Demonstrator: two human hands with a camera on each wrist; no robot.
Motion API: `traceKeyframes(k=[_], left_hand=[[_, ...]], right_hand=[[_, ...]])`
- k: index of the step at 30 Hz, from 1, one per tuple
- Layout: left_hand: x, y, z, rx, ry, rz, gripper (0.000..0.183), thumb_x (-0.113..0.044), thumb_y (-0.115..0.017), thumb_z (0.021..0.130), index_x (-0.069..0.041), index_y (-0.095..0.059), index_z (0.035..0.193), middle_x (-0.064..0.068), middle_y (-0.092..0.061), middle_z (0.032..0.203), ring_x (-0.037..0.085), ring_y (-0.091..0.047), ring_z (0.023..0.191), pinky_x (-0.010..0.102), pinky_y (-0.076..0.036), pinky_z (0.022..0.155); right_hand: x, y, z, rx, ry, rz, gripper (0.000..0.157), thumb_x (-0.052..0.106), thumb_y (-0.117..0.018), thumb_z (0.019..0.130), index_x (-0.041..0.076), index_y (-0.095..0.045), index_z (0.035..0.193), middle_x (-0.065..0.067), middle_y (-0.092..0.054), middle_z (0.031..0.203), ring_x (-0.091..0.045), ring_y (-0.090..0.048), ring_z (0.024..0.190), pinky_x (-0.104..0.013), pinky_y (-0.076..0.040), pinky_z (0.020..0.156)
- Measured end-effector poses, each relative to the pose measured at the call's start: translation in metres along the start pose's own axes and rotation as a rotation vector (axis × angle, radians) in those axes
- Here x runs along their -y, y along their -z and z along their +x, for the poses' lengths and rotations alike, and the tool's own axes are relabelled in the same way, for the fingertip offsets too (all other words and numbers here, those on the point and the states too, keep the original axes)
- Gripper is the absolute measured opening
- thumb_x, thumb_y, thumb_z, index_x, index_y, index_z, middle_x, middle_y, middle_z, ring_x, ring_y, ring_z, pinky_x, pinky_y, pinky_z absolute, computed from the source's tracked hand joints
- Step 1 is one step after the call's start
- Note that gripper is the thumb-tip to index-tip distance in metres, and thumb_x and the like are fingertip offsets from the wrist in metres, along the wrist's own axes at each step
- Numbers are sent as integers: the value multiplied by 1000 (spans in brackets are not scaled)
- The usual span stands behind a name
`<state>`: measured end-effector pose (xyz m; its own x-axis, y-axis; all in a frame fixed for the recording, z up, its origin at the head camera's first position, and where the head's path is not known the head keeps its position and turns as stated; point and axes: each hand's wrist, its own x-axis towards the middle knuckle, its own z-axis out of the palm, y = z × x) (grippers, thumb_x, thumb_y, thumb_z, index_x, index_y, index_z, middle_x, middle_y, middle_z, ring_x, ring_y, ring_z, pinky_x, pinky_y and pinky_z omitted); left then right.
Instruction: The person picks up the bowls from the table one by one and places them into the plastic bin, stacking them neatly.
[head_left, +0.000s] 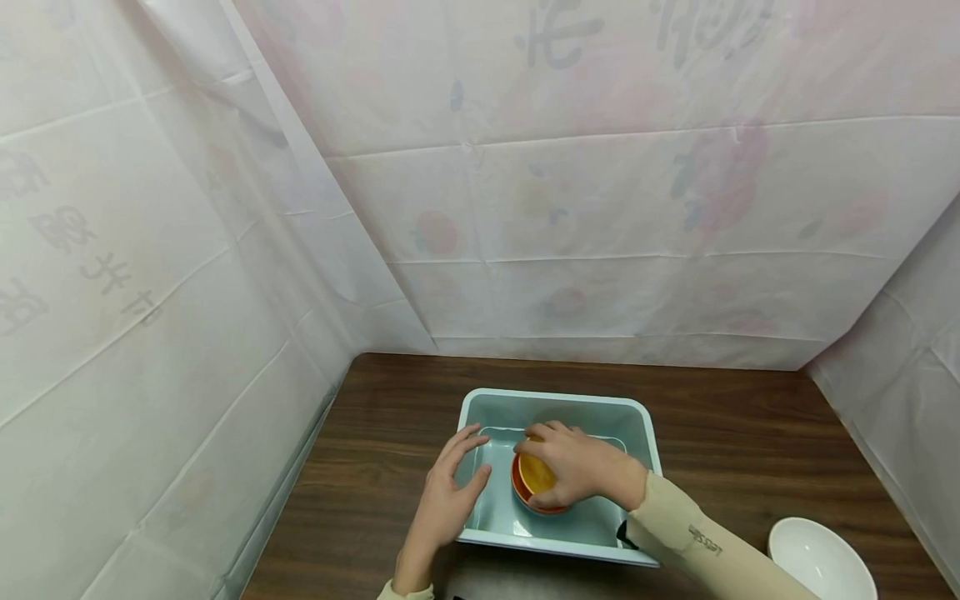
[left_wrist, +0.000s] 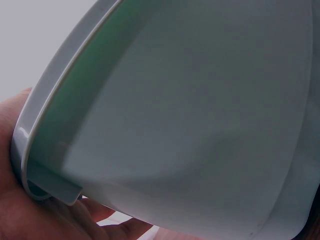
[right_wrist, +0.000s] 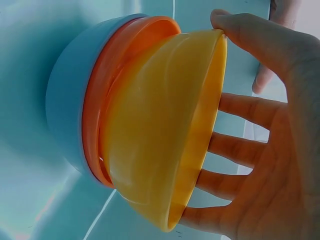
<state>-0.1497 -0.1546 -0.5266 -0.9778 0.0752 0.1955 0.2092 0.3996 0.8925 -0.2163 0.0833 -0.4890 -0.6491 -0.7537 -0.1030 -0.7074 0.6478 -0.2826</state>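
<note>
My right hand (head_left: 585,468) pinches the rim of a yellow bowl (right_wrist: 150,115), its thumb on one side and its fingers spread along the other. Tilted, the yellow bowl sits partly within an orange bowl (right_wrist: 92,120), which is nested in a blue bowl (right_wrist: 65,102). This stack stands on the floor of a pale blue-green basin (head_left: 551,545). At the basin's left side, my left hand (head_left: 441,504) has its fingers spread and slightly bent near the rim. The left wrist view mostly shows the basin's wall (left_wrist: 190,100), with part of that hand behind the rim.
A white bowl (head_left: 821,560) stands on the dark wooden table (head_left: 397,417) at the front right, close to the right sleeve (head_left: 705,533). White printed sheets (head_left: 637,208) enclose the table at the back and both sides.
</note>
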Motion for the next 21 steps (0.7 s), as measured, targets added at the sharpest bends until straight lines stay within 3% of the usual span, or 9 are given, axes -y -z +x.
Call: traceKeyframes(k=[14,21], left_hand=[[-1,1,0,21,15,-7,34,-24,-71,98,-29,-66,132,4,-51,156,27,-42,149,60,-37,116],[-1,1,0,18,25,-10,34,-23,-71,98,-29,-66,132,-7,-51,155,25,-42,149,58,-37,117]], right_hand=[[1,1,4,26,2,2,70,56,-77,82,20,-62,139,-12,-57,143,-31,-55,126,-57,-55,96],[1,0,6,24,8,-6,70,54,-78,81,19,-62,139,-13,-57,144,-32,-55,127,-57,-55,95]])
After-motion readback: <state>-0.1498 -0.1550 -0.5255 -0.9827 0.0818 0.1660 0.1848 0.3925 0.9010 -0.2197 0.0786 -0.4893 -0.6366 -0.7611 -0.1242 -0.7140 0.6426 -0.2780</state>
